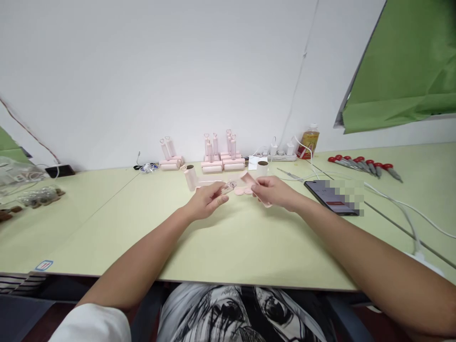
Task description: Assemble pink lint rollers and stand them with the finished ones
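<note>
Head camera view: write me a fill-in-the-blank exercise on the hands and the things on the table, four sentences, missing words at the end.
1. The person's right hand holds a strip whose colour is ____.
2. A clear piece is held in the person's ____ hand.
3. In the picture, the phone lies on the table to the ____ of the hand with the strip.
4. The grey-bodied objects have tops coloured ____.

Missing words: pink; left; right; red.
</note>
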The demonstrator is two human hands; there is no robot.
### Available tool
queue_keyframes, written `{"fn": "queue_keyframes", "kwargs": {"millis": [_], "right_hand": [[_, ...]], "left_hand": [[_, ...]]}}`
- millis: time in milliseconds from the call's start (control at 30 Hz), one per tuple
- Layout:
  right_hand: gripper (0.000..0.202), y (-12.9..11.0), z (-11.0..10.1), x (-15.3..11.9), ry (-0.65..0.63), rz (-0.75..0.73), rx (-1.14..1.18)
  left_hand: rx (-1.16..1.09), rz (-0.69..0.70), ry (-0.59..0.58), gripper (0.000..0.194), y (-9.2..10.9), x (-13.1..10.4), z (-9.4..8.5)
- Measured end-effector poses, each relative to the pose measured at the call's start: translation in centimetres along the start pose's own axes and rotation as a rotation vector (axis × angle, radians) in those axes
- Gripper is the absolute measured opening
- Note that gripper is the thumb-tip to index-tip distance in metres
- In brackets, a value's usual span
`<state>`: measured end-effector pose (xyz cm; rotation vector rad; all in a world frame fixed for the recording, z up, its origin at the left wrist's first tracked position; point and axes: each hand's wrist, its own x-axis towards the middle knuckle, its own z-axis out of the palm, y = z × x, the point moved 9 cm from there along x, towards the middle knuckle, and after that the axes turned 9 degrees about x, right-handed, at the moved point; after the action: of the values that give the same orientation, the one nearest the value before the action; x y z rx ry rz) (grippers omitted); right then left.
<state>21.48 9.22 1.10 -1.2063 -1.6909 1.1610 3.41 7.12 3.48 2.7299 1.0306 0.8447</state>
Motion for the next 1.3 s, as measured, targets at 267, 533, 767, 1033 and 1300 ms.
{"fn": "queue_keyframes", "kwargs": {"millis": [267, 533, 767, 1033, 1300], "right_hand": [[0.037, 1.9, 3.6, -0.1, -0.248, -0.076, -0.546], [0.024, 3.2, 3.0, -0.2, -0.296, 0.115, -0.300], [0.024, 2.8, 2.4, -0.1, -0.264, 0.151, -0.061], [0.040, 2.2, -0.2, 0.5, -0.141, 0.117, -0.038], [0.038, 1.7, -1.8, 0.9, 0.076, 0.079, -0.164]], "left_hand": [[0.043, -0.187, -0.066, 0.031, -2.1, 0.0, 1.1], [-0.099, -0.146, -0.208, 0.052, -0.9, 0.0, 3.0], [-0.155, -0.190, -0.202, 0.021, 0.4, 0.1, 5.2], [-0.306, -0.514, -0.029, 0.021, -3.0, -0.1, 4.6], [0.200, -0.308, -0.009, 0.022, -1.3, 0.5, 3.6]]}}
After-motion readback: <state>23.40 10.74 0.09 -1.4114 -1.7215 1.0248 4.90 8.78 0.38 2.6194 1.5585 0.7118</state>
